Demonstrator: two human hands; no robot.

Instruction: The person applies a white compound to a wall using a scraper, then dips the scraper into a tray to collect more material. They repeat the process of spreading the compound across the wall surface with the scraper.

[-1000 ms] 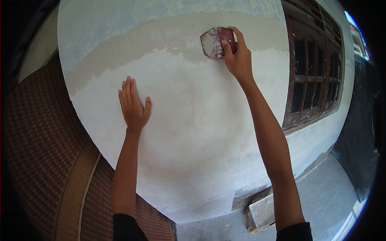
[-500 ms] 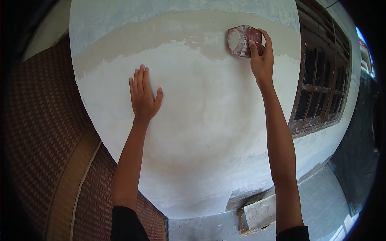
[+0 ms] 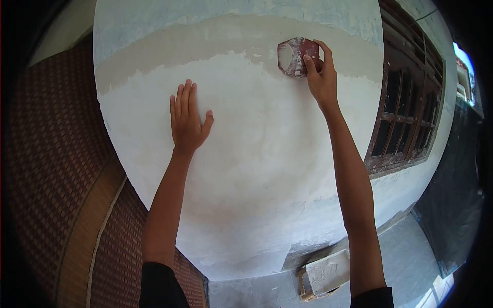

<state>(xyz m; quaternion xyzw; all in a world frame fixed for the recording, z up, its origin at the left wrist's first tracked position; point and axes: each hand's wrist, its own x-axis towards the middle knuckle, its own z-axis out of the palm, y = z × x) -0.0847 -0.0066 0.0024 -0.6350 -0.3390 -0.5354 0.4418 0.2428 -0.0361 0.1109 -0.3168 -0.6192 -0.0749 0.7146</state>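
My left hand [image 3: 189, 120] lies flat against the white wall [image 3: 251, 143], fingers stretched out and thumb spread. Higher and to the right, my right hand [image 3: 323, 79] grips a dark red putty spreader [image 3: 302, 57] by its right side, thumb over the near face. Pale putty is smeared across the spreader's left part. It is held to the wall along a beige band of filler [image 3: 195, 43], close to that band's ragged lower edge. Its far side and some of the gripping fingers are hidden.
To the right is a brown wooden window [image 3: 405, 113] with dark panes. A woven brown screen [image 3: 56, 118] runs down the left. Below, a tray of pale putty [image 3: 328, 272] sits on the grey tiled floor [image 3: 251, 292], near a rough patch at the wall's foot.
My right hand and the spreader have moved left and slightly down along the wall. My left hand stays flat on the wall; the whole view has shifted a little.
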